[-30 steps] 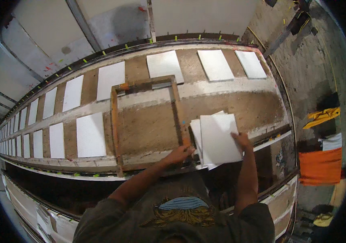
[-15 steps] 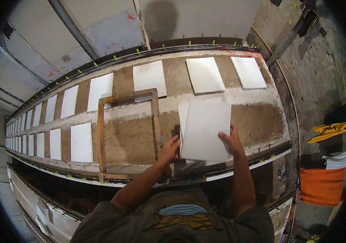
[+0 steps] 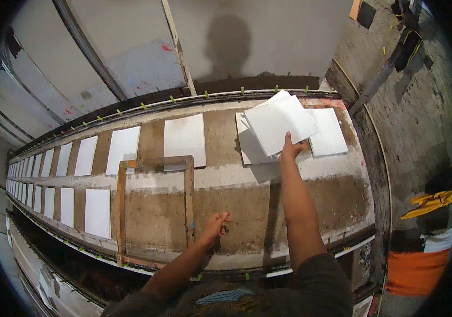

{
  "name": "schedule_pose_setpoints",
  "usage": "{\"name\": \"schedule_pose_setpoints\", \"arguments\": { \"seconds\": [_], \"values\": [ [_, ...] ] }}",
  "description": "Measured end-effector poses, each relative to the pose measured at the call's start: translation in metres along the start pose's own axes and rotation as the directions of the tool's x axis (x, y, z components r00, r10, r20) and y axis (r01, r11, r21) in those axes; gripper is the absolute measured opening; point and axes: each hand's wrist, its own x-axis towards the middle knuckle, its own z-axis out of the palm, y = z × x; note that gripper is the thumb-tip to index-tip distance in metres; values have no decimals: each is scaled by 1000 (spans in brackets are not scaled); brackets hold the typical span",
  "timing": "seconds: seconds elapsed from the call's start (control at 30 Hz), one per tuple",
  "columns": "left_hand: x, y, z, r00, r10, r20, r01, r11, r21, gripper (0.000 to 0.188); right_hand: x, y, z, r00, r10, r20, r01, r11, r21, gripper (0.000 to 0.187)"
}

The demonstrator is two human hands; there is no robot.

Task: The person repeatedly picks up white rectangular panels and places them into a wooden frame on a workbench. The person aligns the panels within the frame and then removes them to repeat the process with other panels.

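My right hand (image 3: 292, 148) is closed on the near right edge of a small stack of white sheets (image 3: 283, 122), thumb on top. The sheets are slightly fanned and tilted over the far side of the table. Beneath them, partly hidden, lies a white panel (image 3: 248, 145); another white panel (image 3: 329, 132) lies just to their right. My left hand (image 3: 216, 227) hovers low over the near side, fingers loosely bent and apart, holding nothing visible. Just left of it stands a wooden rectangular frame (image 3: 189, 190) lying on the table.
The long brown, stained table (image 3: 310, 211) carries two rows of white panels (image 3: 98, 214) running off to the left. Small green clips (image 3: 172, 99) line its far rail. At the right, yellow cloth (image 3: 431, 203) and orange cloth (image 3: 416, 272) lie beyond the table edge.
My right hand has carried the white sheets from the near side to the far side. My left hand has come away from them and is now apart. The view has shifted slightly.
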Motion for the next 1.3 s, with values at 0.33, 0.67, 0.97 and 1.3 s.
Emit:
{"name": "schedule_pose_setpoints", "arguments": {
  "seconds": [0.33,0.67,0.97,1.3],
  "values": [
    [-7,24,3,989,-100,-113,93,993,-68,44,78,39,103,961,-170,220,239,907,-345,68],
    [16,18,-5,986,-90,-144,85,995,-43,42,63,6,100,958,-276,73,276,829,-487,61],
    [-1,51,-48,864,249,-437,-237,968,83,33,-82,-34,50,932,13,363,-53,994,101,44],
    [-59,70,-190,460,687,-563,-495,725,479,34,-327,-26,-18,796,201,571,-322,939,120,40]
  ]
}}
